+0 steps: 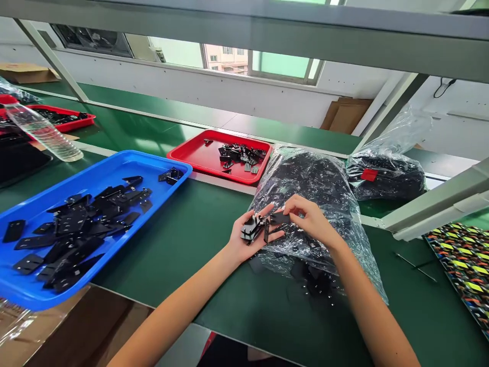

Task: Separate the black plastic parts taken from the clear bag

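Note:
My left hand [244, 242] is turned palm up, with several small black plastic parts [252, 229] lying across the palm and fingers. Between the thumb and fingers of my right hand [307, 219] is a flat black plastic part [279, 218], held just over the left fingertips. Beneath and behind both hands lies a large clear plastic bag [309, 173] full of similar black parts. Some loose black parts [317, 280] spill onto the green table [229, 300] at the bag's near side.
A blue tray [148, 224] heaped with black parts stands at left. Behind it, a red tray [191, 150] holds smaller ones. A second bag [385, 178] sits at back right, beside a metal post [439, 199]. A water bottle [46, 132] leans at far left; a thin rod [414, 266] lies right.

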The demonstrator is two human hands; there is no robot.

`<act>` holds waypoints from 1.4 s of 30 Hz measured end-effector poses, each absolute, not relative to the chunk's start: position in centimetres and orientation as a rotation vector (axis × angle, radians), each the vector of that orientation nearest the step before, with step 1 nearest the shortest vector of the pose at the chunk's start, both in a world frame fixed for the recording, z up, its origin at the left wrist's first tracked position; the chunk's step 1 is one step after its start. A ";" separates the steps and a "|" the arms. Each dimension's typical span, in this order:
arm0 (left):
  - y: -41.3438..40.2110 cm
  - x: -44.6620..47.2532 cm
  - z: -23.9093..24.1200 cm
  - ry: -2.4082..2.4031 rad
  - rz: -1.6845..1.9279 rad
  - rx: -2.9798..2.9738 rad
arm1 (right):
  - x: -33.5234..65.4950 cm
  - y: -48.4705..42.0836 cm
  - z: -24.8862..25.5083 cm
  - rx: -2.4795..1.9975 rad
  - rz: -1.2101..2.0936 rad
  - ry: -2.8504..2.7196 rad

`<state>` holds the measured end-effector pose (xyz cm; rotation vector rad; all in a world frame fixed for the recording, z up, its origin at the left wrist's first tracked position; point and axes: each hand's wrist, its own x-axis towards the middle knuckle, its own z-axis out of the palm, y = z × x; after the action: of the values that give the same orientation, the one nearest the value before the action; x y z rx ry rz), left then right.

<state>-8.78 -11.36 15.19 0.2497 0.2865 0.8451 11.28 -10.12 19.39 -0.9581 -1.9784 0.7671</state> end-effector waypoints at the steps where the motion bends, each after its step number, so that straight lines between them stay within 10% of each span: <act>1: -11.4 -8.8 15.3 0.288 0.848 0.249 | 11.2 -10.0 19.2 -0.956 0.756 -1.963; 42: -11.1 -8.9 16.2 0.297 0.948 0.272 | 11.9 -9.6 18.7 -1.119 1.050 -1.895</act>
<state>-8.92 -11.14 16.22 0.2723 0.2971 0.9479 11.93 -9.64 18.72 -1.1192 -1.8951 1.0502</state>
